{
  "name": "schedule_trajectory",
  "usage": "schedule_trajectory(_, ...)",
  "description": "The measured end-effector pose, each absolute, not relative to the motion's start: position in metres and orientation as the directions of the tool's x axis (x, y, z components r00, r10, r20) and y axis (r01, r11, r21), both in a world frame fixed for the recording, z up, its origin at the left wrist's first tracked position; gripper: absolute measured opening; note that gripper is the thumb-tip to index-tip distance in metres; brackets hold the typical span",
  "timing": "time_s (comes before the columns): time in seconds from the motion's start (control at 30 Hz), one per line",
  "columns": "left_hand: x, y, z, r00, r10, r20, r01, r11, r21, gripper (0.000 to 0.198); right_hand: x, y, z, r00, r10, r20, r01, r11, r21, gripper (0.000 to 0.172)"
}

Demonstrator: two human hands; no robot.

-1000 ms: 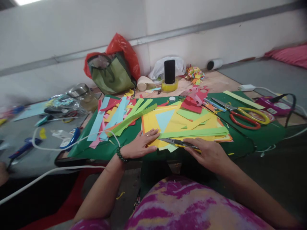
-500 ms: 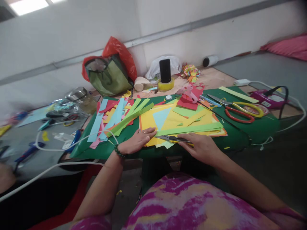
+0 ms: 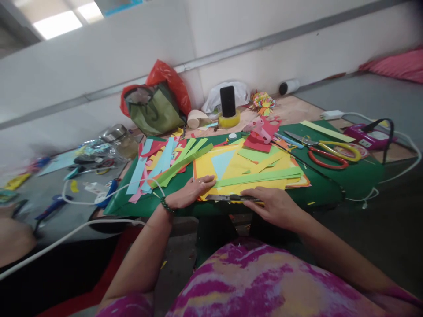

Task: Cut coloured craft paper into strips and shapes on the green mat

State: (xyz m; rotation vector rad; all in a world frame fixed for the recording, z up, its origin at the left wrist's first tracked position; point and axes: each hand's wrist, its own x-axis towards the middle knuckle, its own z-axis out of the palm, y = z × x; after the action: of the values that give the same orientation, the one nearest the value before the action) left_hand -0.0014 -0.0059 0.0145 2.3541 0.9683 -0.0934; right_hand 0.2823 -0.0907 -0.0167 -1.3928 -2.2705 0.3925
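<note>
My left hand (image 3: 191, 192) lies flat with fingers stretched out, pressing on the near left corner of a stack of yellow, orange and green paper sheets (image 3: 251, 169). My right hand (image 3: 274, 206) is closed around a yellow-handled utility knife (image 3: 231, 198), whose blade lies along the stack's near edge and points left toward my left hand. The paper rests on a green cutting mat (image 3: 333, 180). A bead bracelet circles my left wrist.
Loose coloured paper strips (image 3: 165, 160) lie left of the stack. Red and yellow scissors (image 3: 327, 154), a pink glue gun (image 3: 259, 127), a tape roll with a phone (image 3: 228, 110), bags (image 3: 155, 105) and a white cable (image 3: 66, 237) surround the mat. Another person's skin shows at far left (image 3: 13, 240).
My right hand drew the knife slightly nearer, to the stack's front edge, and laid it flatter. My left hand stayed pressed on the paper. The view shifted a little.
</note>
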Motion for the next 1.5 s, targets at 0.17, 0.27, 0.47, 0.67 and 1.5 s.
schedule_trajectory(0.17,0.002,-0.003,0.009,0.687,0.697,-0.205,0.681,-0.52,0.515,0.064,0.308,-0.107,0.005,-0.309,0.881,0.358,0.662,0.47,-0.584,0.03)
schedule_trajectory(0.27,0.016,0.001,0.005,0.604,0.797,-0.018,0.717,-0.533,0.45,0.048,0.336,-0.113,0.008,0.048,0.89,0.453,0.68,0.303,-0.668,0.033)
schedule_trajectory(0.47,0.076,-0.005,0.013,0.615,0.784,0.089,0.761,-0.619,0.194,0.038,0.37,-0.115,-0.004,0.34,0.793,0.506,0.712,0.134,-0.689,0.033)
schedule_trajectory(0.67,0.108,-0.01,0.014,0.547,0.827,-0.133,0.835,-0.55,0.011,0.019,0.386,-0.114,-0.01,0.44,0.778,0.448,0.666,0.052,-0.744,0.036)
schedule_trajectory(1.5,0.026,0.042,0.073,0.22,0.97,-0.105,0.843,-0.135,0.521,0.015,0.422,-0.03,-0.055,0.44,0.812,0.382,0.677,-0.02,-0.736,0.066)
